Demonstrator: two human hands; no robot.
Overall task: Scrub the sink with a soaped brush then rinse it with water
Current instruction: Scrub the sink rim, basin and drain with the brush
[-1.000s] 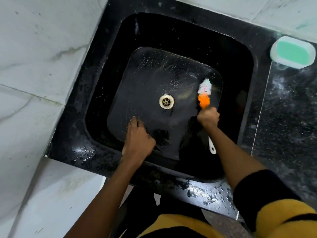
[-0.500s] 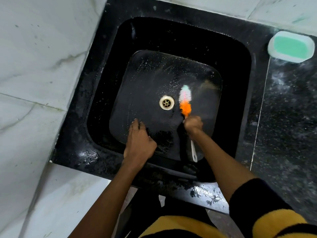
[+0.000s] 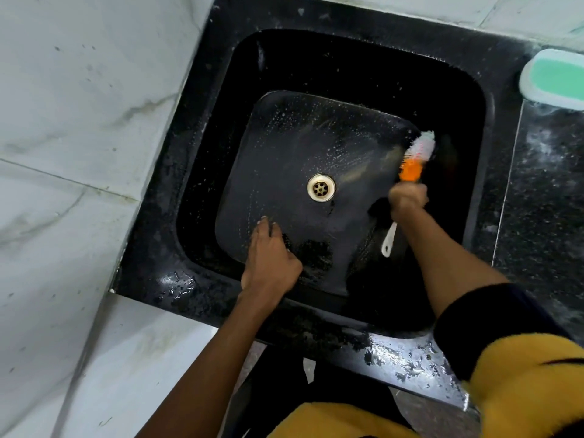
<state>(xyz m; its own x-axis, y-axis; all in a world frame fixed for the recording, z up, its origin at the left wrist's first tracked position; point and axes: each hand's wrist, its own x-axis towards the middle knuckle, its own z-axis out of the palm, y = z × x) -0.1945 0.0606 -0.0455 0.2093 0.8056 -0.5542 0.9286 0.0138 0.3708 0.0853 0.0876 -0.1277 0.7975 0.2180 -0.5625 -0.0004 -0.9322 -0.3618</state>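
Head view: brush (image 3: 414, 159) is gripped in right hand (image 3: 407, 200), bristles on the sink (image 3: 202, 147) floor at its right wall, long axis running from near-left to far-right. Left hand (image 3: 271, 257) is pressed flat, fingers straight, near the drain (image 3: 321, 187). Grip detail is hidden; soap film is probably thin.

Our right hand (image 3: 407, 199) has swept the brush (image 3: 416, 156) from beside the drain (image 3: 321, 187) out to the sink's (image 3: 202, 153) right wall; its head now tilts rightward.
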